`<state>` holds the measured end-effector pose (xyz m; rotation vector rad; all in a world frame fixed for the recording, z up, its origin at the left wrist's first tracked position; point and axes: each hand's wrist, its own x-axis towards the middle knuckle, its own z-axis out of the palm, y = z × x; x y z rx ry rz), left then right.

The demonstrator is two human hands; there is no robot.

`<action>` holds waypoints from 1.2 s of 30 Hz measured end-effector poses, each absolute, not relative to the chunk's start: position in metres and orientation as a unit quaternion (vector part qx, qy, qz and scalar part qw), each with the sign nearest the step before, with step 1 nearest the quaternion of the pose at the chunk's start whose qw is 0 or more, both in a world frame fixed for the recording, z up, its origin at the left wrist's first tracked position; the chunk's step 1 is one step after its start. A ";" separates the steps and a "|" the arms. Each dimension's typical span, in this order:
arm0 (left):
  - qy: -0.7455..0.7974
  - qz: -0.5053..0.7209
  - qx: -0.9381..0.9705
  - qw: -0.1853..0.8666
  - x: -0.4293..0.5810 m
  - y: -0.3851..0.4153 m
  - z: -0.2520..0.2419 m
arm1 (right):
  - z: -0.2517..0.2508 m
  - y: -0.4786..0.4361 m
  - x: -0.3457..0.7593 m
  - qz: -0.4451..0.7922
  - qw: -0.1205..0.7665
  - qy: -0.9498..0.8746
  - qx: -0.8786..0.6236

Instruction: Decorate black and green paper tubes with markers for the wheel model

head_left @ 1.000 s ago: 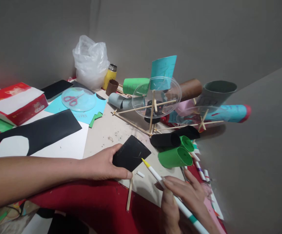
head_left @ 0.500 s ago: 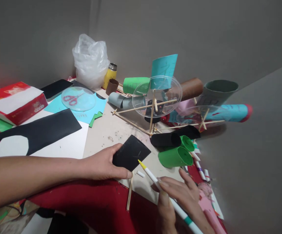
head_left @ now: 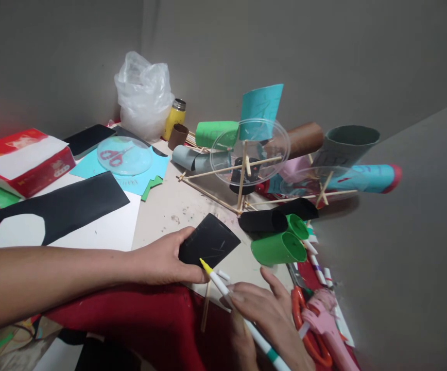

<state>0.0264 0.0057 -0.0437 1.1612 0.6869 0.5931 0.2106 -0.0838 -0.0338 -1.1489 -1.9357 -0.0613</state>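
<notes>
Left hand [head_left: 165, 264] pinches flattish black paper piece [head_left: 210, 238], mid-frame; right hand [head_left: 264, 314] pinches white yellow-tipped marker [head_left: 219, 284], lower centre. Marker tip now further left, near piece's lower edge; more faint strokes [head_left: 212, 255]: marking apparently advancing.

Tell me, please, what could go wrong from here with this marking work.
The yellow-tipped marker is close to the left hand, so a slip might ink the skin. That hand's grip could dent the black piece. The right hand, near the orange-handled scissors, might knock them.
</notes>
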 end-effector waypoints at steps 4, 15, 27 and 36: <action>0.318 0.277 0.524 0.740 0.026 0.005 -0.043 | -0.040 -0.085 0.214 -0.002 0.420 -0.782 -0.460; 0.331 0.280 0.515 0.740 0.022 0.009 -0.049 | -0.031 -0.080 0.225 -0.035 0.473 -0.754 -0.454; 0.342 0.264 0.545 0.718 0.021 0.008 -0.047 | -0.029 -0.080 0.220 -0.049 0.457 -0.759 -0.462; 0.328 0.267 0.534 0.732 0.022 0.007 -0.050 | -0.028 -0.079 0.230 -0.024 0.418 -0.798 -0.434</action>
